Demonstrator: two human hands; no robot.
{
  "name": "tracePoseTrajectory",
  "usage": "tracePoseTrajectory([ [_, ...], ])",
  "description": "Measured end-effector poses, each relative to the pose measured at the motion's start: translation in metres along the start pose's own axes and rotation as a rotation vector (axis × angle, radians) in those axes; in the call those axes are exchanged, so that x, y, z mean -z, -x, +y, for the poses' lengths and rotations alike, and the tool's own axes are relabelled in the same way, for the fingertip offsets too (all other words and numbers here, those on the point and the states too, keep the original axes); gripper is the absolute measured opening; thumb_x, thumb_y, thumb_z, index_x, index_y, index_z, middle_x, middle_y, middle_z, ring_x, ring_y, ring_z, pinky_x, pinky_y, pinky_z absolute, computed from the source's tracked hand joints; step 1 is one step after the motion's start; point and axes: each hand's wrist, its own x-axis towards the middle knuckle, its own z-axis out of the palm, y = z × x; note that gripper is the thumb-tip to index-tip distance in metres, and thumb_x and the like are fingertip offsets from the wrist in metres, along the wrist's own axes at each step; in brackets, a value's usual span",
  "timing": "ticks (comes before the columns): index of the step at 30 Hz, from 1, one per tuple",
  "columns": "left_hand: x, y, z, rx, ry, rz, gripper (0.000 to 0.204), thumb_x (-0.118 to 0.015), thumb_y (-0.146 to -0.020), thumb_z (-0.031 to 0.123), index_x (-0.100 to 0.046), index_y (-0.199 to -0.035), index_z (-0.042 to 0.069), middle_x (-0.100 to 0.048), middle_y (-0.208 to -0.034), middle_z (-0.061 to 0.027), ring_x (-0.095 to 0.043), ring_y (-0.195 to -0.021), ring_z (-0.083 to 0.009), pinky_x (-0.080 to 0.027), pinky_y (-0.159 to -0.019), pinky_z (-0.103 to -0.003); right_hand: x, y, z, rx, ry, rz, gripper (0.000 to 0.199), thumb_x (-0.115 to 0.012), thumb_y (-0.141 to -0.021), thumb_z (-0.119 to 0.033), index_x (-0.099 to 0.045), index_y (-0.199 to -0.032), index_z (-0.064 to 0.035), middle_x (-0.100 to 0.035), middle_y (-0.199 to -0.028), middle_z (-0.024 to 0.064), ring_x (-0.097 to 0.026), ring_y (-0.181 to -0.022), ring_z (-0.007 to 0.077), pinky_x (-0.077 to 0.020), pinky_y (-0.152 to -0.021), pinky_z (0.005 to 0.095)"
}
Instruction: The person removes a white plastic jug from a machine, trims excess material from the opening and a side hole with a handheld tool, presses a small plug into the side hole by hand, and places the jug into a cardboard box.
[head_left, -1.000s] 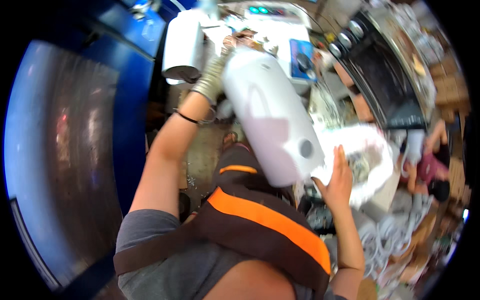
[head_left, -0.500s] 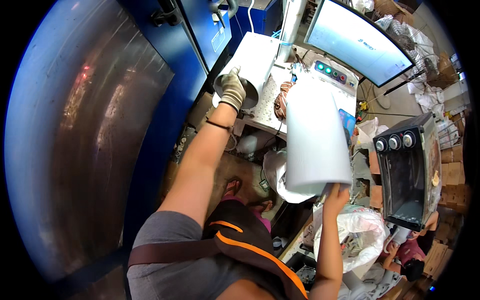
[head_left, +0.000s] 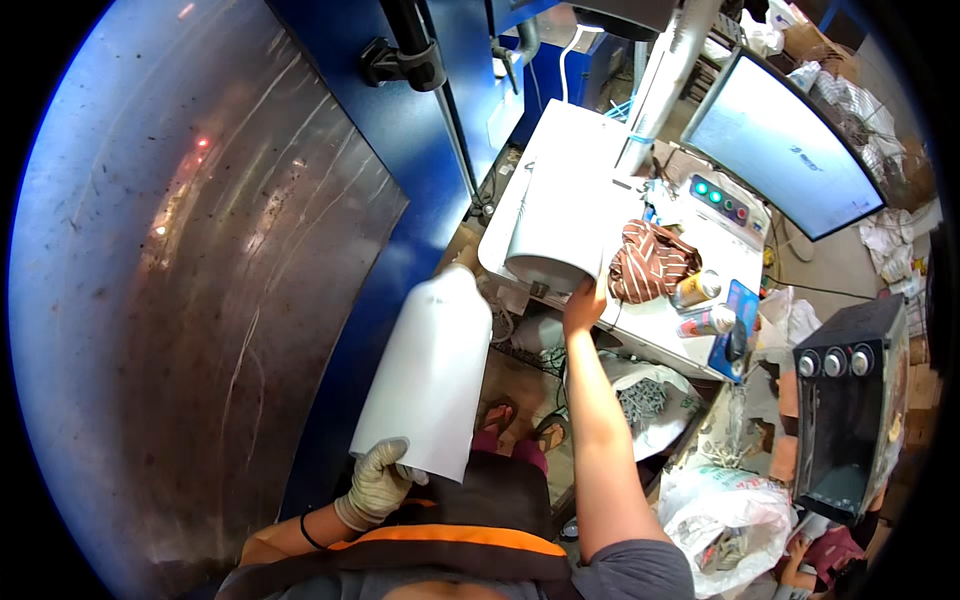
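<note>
From the head view, the gloved left hand [head_left: 378,483] is closed on the lower rim of a white shell [head_left: 428,372] that tilts up toward the bench [head_left: 655,330], well left of it and in front of the steel drum [head_left: 190,300]. The bare right hand [head_left: 583,303] reaches to the bench's front edge, fingers curled on the open rim of a second white cylinder [head_left: 555,225] lying on the bench. Just right of that cylinder lie a striped cloth [head_left: 650,262] and two spray cans [head_left: 700,305]; a monitor [head_left: 785,160] stands behind the bench.

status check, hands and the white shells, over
Left hand, gloved, grips the lower edge of white shell. Right hand, bare, on rim of second shell on white bench. Nothing between them.
</note>
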Motion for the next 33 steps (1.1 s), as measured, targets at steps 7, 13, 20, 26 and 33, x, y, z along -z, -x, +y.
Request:
tracePoseTrajectory([
  [7, 0.028, -0.008, -0.019, 0.179, -0.003, 0.219, 0.028, -0.055, -0.088, 0.014, -0.053, -0.111, -0.001, -0.065, -0.088, -0.0108, -0.064, -0.067, -0.0215, -0.056, -0.065, -0.034, -0.010, 0.033, 0.019, -0.032, 0.014, -0.012, 0.046, -0.046, -0.085, -0.005, -0.048, -0.131, -0.0045, -0.059, -0.113, 0.0260, -0.058, -0.097, 0.0431, -0.0461, -0.082, 0.0422],
  [13, 0.022, -0.013, -0.029, 0.201, -0.035, 0.225, 0.030, -0.056, -0.087, 0.014, -0.052, -0.112, -0.002, -0.063, -0.086, -0.0101, -0.063, -0.068, -0.0199, -0.056, -0.065, -0.035, -0.004, 0.031, 0.009, -0.130, 0.055, -0.097, 0.047, -0.048, -0.085, -0.003, -0.046, -0.132, -0.0034, -0.057, -0.116, 0.0259, -0.057, -0.100, 0.0424, -0.0454, -0.085, 0.0412],
  [20, 0.013, -0.027, -0.046, 0.300, -0.117, 0.191, 0.028, -0.056, -0.090, 0.018, -0.054, -0.109, -0.002, -0.063, -0.087, -0.0106, -0.064, -0.069, -0.0184, -0.056, -0.064, -0.034, 0.047, 0.053, 0.003, -0.241, -0.059, -0.261, 0.064, -0.065, -0.082, -0.016, -0.037, -0.138, -0.0040, -0.050, -0.130, 0.0218, -0.052, -0.116, 0.0334, -0.0433, -0.091, 0.0400],
  [26, -0.024, -0.051, -0.084, 0.436, 0.055, 0.150, 0.021, -0.057, -0.090, 0.018, -0.052, -0.105, 0.003, -0.062, -0.086, -0.0104, -0.064, -0.076, -0.0206, -0.057, -0.071, -0.035, 0.273, 0.146, -0.087, -0.522, -0.285, -1.393, 0.094, -0.071, -0.079, -0.029, -0.012, -0.147, -0.0061, -0.040, -0.139, 0.0226, -0.043, -0.128, 0.0303, -0.0371, -0.102, 0.0364],
  [33, -0.125, -0.048, -0.091, 1.024, -1.063, -1.377, 0.036, -0.044, -0.094, 0.031, -0.061, -0.095, 0.000, -0.062, -0.097, -0.0100, -0.059, -0.102, -0.0201, -0.046, -0.085, -0.034, 0.378, 0.246, -0.081, -0.476, 0.372, -0.310, 0.058, -0.060, -0.081, -0.010, -0.044, -0.136, -0.0159, -0.060, -0.077, 0.0250, -0.058, -0.068, 0.0420, -0.0478, -0.062, 0.0441],
])
